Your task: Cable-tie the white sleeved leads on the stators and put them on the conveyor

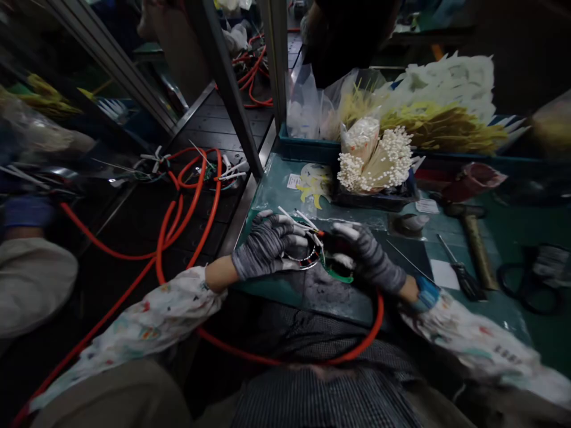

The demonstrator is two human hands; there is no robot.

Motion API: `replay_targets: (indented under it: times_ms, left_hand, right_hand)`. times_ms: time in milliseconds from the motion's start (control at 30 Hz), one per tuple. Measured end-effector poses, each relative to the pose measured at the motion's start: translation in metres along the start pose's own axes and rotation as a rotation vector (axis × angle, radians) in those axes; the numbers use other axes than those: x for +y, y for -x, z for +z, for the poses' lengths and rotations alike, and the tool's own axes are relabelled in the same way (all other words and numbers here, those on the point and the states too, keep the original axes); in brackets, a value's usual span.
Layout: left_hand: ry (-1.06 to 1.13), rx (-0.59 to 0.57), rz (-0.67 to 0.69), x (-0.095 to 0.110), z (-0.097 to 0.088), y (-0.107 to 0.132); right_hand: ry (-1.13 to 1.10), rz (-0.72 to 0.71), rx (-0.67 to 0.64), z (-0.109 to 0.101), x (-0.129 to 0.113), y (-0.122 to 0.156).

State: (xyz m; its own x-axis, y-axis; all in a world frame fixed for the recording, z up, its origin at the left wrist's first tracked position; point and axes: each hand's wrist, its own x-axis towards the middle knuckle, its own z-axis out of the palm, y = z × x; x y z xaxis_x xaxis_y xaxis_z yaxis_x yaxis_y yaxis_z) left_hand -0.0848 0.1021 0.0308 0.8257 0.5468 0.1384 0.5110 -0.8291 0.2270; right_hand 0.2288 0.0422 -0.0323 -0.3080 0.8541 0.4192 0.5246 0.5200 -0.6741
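My left hand (272,244), in a grey glove with white fingertips, is closed round the edge of a ring-shaped motor stator (307,261) with a shiny metal rim. White-sleeved wires (307,220) stick up from its top. On the other side, my right hand (368,252), gloved the same way, is curled at the wires leaving the stator; its fingertips are partly in shadow. Below these fingers shows a green curved strip (339,275). An orange-red cable (357,351) loops over my lap and rises to my right hand.
Ahead stands a black tray (379,199) with bundles of white-tipped sticks. Behind it, a blue bin (307,148) holds yellow and white pieces. A hammer (477,244) and a screwdriver (464,276) lie right. Coiled orange-red cables (196,190) rest on the conveyor beside a metal post; a co-worker's arm (35,279) is left.
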Motion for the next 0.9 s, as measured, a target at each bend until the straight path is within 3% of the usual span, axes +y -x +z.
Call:
replay_targets:
  times_ms: [67, 167, 333, 433, 567, 667, 767, 900]
  left_hand:
    - [-0.016, 0.029, -0.026, 0.009, 0.003, -0.014]
    - [-0.034, -0.029, 0.052, 0.021, 0.010, -0.038]
    - [0.019, -0.096, 0.061, 0.026, 0.020, -0.062]
    - [0.118, -0.087, 0.030, 0.024, 0.017, -0.062]
    - [0.249, -0.066, 0.074, 0.023, 0.004, -0.057]
    - [0.181, -0.004, 0.063, 0.033, 0.005, -0.057]
    - [0.017, 0.129, 0.012, 0.050, 0.025, -0.056]
    - [-0.046, 0.299, -0.097, 0.059, 0.047, -0.050]
  right_hand:
    - [0.030, 0.211, 0.190, 0.006, -0.018, 0.032]
    - [-0.162, 0.428, 0.288, 0.020, -0.049, 0.059]
    - [-0.499, 0.632, 0.292, 0.027, -0.078, 0.040]
    - [-0.490, 0.591, 0.276, 0.020, -0.075, 0.026]
    - [-0.155, 0.288, 0.222, 0.004, -0.064, 0.025]
    - [0.032, 0.160, 0.212, -0.007, -0.058, 0.019]
    - [-0.044, 0.213, 0.307, -0.006, -0.059, 0.001]
    - [-0.248, 0.366, 0.615, 0.019, -0.058, -0.024]
